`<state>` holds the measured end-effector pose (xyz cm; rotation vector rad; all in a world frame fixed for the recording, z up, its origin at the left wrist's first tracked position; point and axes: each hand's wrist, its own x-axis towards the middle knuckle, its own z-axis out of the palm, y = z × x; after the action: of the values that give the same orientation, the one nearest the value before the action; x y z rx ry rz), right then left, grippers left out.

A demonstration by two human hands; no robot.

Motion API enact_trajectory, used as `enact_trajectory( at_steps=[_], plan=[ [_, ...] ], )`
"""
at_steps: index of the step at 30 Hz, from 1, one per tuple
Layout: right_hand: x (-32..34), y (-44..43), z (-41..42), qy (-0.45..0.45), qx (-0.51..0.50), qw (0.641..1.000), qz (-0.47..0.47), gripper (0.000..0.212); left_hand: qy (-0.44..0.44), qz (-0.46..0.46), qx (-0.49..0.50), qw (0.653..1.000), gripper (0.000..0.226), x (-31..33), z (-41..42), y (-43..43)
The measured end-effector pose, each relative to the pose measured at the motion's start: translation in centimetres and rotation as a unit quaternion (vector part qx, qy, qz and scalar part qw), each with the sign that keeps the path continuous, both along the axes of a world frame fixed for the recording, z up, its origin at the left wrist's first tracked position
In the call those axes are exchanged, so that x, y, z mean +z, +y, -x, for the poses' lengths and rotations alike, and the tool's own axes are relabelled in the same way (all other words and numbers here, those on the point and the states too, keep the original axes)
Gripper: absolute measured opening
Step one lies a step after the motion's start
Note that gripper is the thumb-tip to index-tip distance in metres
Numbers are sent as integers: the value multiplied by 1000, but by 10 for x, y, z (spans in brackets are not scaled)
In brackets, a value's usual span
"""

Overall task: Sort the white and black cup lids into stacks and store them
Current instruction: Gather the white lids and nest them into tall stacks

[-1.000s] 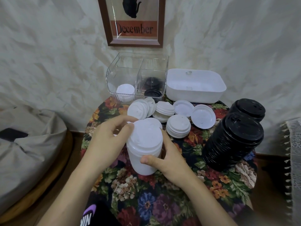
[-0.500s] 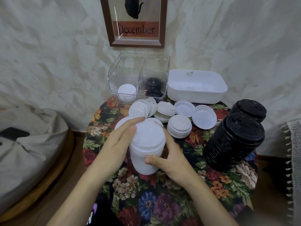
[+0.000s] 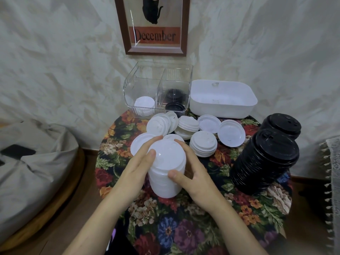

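A tall stack of white lids [image 3: 166, 173] stands near the table's front middle. My left hand [image 3: 137, 166] lies against its left side with fingers over the top rim. My right hand [image 3: 191, 173] wraps its right side, thumb on the front. Several loose white lids and a short white stack [image 3: 203, 146] lie behind it. Two tall stacks of black lids [image 3: 265, 162] lean at the right. At the back stands a clear two-part bin [image 3: 158, 89], with white lids [image 3: 144, 105] in its left half and black lids [image 3: 174, 107] in its right half.
A white tub [image 3: 222, 98] sits beside the clear bin, against the wall. The round table carries a floral cloth [image 3: 184, 227]. A grey beanbag [image 3: 27, 172] lies on the floor at the left, and a fringed cloth [image 3: 331, 181] hangs at the right edge.
My left hand slid from the stack's upper left to lie along its side and top rim. A flat white lid behind my left hand has come into sight.
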<state>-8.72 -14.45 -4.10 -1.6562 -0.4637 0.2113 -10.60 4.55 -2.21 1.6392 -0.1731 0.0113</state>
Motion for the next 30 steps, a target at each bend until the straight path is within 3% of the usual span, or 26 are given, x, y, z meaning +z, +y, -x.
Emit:
enact_trajectory(
  at_steps=[4, 8, 12, 17, 23, 28, 30],
  plan=[
    [1, 0, -4, 8, 0, 1000, 11, 69, 17, -17, 6, 1000, 45, -1, -5, -1],
    [4, -2, -3, 8, 5, 1000, 15, 82, 43, -35, -23, 998, 53, -1, -4, 7],
    [11, -8, 2, 12, 35, 999, 27, 78, 20, -39, -20, 999, 64, -6, 5, 11],
    [13, -23, 12, 8, 22, 999, 33, 95, 8, -15, -24, 1000, 67, -5, 11, -6],
    [9, -46, 26, 0, -3, 1000, 13, 90, -13, -19, -61, 998, 76, -7, 11, -31],
    [2, -38, 27, 18, -36, 999, -29, 91, -28, -43, -103, 993, 76, -8, 1, -24],
    [0, -35, 26, 14, -51, 998, -35, 89, -19, -65, -108, 992, 65, -12, -12, -17]
  ],
)
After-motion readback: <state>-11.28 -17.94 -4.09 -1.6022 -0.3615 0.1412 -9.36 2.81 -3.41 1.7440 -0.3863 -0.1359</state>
